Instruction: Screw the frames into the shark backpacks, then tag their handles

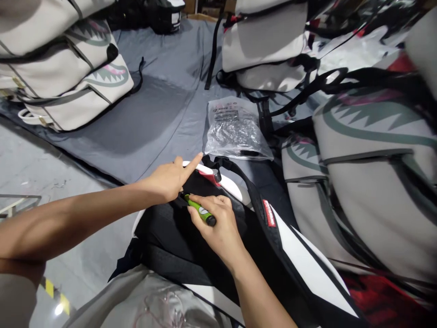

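Note:
A black and white backpack [170,232] lies across my lap with its black padded side up. My right hand [218,223] is closed around a thick green pen-shaped tool [201,210] with a black end and a white oval label. Its tip points at the black fabric by my left fingers, and I cannot make out the tip itself. My left hand [172,180] rests on the backpack's upper edge, index finger stretched out, the other fingers curled onto the fabric. A black strap [252,187] with a red tag [269,213] runs along the backpack's right side.
A clear plastic bag [235,132] lies just beyond the backpack on the grey covered table [146,123]. Light backpacks with shark-mouth prints are stacked at left [78,100] and right [368,173]. More pale backpacks [266,41] stand at the back.

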`<action>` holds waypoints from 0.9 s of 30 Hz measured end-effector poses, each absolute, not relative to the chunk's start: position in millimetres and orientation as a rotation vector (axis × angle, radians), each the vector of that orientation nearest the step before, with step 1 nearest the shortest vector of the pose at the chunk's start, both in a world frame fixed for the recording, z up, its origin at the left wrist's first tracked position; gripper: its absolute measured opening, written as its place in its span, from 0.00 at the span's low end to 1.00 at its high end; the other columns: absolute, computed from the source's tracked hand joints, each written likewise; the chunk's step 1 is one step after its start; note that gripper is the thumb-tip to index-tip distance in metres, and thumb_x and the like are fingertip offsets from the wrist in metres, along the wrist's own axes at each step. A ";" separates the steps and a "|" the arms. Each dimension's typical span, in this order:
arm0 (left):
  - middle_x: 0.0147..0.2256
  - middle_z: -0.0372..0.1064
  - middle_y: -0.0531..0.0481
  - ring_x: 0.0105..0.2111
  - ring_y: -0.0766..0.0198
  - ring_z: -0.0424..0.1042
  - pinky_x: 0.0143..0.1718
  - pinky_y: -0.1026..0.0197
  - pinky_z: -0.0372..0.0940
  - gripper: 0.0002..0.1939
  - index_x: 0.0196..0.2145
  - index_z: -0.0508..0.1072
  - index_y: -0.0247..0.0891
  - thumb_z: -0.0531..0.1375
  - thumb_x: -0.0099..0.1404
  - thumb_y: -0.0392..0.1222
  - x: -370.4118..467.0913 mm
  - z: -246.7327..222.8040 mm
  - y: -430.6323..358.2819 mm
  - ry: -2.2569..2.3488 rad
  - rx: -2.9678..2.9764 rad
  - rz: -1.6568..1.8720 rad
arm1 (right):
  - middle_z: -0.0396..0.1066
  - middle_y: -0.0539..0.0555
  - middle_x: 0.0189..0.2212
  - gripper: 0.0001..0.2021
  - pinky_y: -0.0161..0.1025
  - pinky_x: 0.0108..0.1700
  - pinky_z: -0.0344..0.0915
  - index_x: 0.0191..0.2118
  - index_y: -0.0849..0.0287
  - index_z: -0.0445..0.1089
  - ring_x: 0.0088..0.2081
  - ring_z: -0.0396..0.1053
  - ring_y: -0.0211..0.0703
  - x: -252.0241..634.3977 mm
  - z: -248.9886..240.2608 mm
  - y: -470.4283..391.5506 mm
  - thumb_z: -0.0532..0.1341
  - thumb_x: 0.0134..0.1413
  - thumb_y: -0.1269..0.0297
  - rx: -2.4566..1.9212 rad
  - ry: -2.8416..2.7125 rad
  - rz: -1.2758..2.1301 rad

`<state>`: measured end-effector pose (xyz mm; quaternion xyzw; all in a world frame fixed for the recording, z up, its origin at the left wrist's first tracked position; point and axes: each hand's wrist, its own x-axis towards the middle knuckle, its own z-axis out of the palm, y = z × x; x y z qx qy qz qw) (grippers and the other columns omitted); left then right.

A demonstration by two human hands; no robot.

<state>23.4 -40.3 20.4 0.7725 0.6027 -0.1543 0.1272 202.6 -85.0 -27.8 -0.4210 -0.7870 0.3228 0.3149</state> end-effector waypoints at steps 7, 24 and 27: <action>0.53 0.59 0.37 0.42 0.53 0.73 0.37 0.59 0.65 0.51 0.71 0.24 0.46 0.58 0.66 0.34 25.6 24.9 -40.3 1.745 2.202 -0.485 | 0.80 0.51 0.39 0.09 0.46 0.47 0.60 0.45 0.56 0.76 0.37 0.74 0.43 197.3 -25.5 -83.7 0.64 0.59 0.67 -1.131 -2.081 0.846; 0.52 0.61 0.37 0.41 0.55 0.73 0.37 0.60 0.66 0.47 0.71 0.26 0.45 0.56 0.68 0.36 20.4 22.3 -42.2 1.713 2.260 -0.429 | 0.80 0.50 0.38 0.08 0.44 0.45 0.68 0.43 0.53 0.75 0.37 0.76 0.45 196.8 -13.2 -82.5 0.64 0.57 0.65 -1.282 -2.104 0.866; 0.51 0.61 0.37 0.42 0.55 0.73 0.38 0.60 0.66 0.47 0.71 0.26 0.45 0.56 0.68 0.36 19.1 19.5 -42.5 1.706 2.282 -0.405 | 0.79 0.50 0.34 0.06 0.44 0.43 0.67 0.40 0.54 0.74 0.33 0.74 0.44 199.2 -11.6 -82.4 0.65 0.56 0.65 -1.337 -2.095 0.805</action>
